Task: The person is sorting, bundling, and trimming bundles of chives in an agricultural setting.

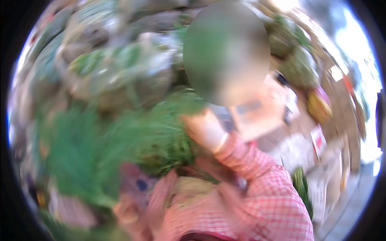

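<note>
Motion blurs the whole head view. My left hand (126, 211), low and left of centre, is closed at the pale stem end of a large feathery green bunch (76, 148), whose leaves fan up and to the left. A second mass of leafy greens (165, 140), darker and finer, lies to the right of that bunch. My right hand (204, 127), in a pink checked sleeve, reaches to the upper edge of these greens, its fingers curled against them. Smear hides the exact grip of both hands.
Clear plastic bags of green produce (120, 68) are piled at the upper left. An oval blur covers the upper middle. Cardboard (261, 120), net-like green sacks (299, 66), a yellow-and-pink bundle (319, 106) and a long green bundle (301, 188) lie on the right.
</note>
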Demonstrator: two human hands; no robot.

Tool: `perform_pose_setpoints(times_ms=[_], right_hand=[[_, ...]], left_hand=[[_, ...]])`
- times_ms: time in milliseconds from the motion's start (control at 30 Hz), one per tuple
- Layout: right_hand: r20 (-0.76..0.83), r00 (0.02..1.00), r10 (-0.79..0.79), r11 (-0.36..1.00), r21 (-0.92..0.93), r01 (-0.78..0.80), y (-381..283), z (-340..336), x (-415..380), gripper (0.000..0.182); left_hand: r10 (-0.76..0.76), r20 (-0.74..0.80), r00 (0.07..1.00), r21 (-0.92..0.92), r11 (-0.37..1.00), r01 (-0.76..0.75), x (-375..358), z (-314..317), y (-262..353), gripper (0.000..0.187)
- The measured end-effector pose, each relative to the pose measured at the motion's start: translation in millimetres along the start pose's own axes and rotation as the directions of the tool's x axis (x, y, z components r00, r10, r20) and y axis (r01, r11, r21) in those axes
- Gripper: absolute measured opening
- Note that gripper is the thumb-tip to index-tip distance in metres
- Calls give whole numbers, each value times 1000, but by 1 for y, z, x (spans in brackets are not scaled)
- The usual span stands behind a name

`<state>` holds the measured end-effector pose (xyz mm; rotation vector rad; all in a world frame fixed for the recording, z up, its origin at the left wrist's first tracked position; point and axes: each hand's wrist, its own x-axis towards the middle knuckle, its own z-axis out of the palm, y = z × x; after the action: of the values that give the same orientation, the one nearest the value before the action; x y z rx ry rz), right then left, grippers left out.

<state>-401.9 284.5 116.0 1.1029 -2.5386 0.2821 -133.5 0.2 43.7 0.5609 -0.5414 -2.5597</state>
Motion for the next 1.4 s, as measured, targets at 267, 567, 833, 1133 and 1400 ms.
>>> perform_pose_setpoints(times_ms=[267,567,833,1133,1400], right_hand=[[136,281,950,147,600,-786,111,-11,-299,17],[-119,169,978,203,704,-680,176,-25,-282,15],[-505,842,-188,978,-13,210,101,-178,-95,41],[254,851,460,843,177,-508,130,-250,-174,85],[552,588,591,-247,818,-519,170,-116,-296,117]], left_hand=[[-141,143,980,-439,878,190,45,47,10,29],[-149,-161,976,164,971,176,70,138,-56,16],[-565,519,642,843,216,-492,60,374,-196,32],[-649,523,-553,-289,475,-831,-69,367,-395,11],[-329,517,-790,-656,441,-613,-3,357,-471,22]])
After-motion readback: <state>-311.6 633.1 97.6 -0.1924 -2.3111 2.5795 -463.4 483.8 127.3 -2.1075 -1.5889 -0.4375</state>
